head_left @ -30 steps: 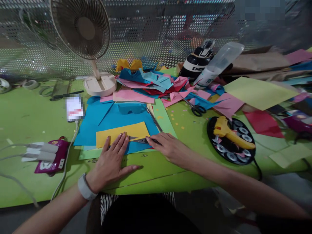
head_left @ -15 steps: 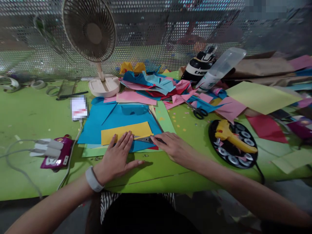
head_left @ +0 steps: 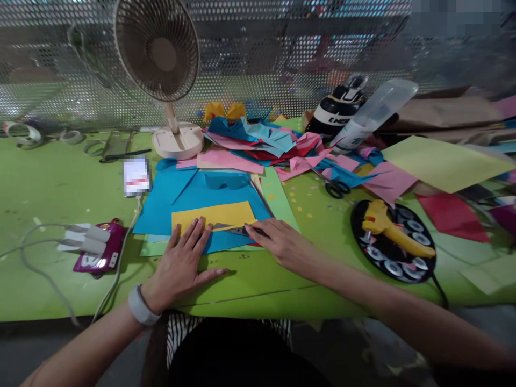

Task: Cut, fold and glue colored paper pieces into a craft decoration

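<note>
My left hand lies flat with fingers spread, its fingertips pressing the lower edge of a yellow paper sheet that rests on blue paper. A white band is on that wrist. My right hand is closed around a dark craft knife. The knife's grey blade points left along the bottom edge of the yellow sheet, close to my left fingertips. Both hands rest on the green table.
A desk fan stands at the back before a perforated metal wall. A phone and a purple power strip with cables lie left. Colored paper scraps, scissors, a yellow glue gun and a bottle lie right.
The view has drifted a little, so everything sits slightly further right in the picture. Both hands keep almost the same pose on the yellow sheet and the knife.
</note>
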Tool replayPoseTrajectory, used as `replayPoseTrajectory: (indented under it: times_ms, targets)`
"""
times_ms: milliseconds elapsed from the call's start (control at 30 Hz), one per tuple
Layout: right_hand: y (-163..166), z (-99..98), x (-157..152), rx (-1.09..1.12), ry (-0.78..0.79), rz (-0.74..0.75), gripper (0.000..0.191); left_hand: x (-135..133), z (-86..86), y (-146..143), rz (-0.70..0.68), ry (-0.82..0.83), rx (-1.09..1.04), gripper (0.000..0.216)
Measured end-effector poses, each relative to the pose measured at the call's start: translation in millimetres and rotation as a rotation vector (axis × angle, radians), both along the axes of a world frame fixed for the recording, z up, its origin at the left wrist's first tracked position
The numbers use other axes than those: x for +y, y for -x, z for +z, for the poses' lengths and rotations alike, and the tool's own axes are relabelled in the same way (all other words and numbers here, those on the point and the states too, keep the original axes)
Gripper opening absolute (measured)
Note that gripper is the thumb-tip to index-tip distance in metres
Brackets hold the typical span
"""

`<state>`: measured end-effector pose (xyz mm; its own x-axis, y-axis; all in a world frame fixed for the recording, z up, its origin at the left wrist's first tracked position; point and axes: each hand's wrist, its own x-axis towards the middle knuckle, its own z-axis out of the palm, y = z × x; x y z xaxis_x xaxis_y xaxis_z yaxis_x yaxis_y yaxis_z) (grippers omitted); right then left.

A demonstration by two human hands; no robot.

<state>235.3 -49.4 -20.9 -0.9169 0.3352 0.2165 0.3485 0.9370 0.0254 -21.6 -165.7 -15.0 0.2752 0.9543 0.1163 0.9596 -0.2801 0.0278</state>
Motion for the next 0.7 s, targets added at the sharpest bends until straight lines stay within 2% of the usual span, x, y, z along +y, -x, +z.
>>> replayPoseTrajectory:
  times_ms: [300, 500, 700]
  targets:
    - [-5.0, 0.9, -1.5, 0.006, 0.008, 0.036, 0.057, 0.2, -2.6, 0.5, 0.000, -0.005, -0.021, 0.094]
    - [5.8, 0.7, -1.0, 0.004, 0.002, 0.039, 0.051, -0.5, -1.5, 0.4, -0.001, 0.012, -0.013, 0.094]
    - [8.2, 2.4, -4.3, -0.017, 0.013, 0.054, 0.054, -0.3, -2.3, -1.1, 0.004, 0.027, -0.021, 0.095]
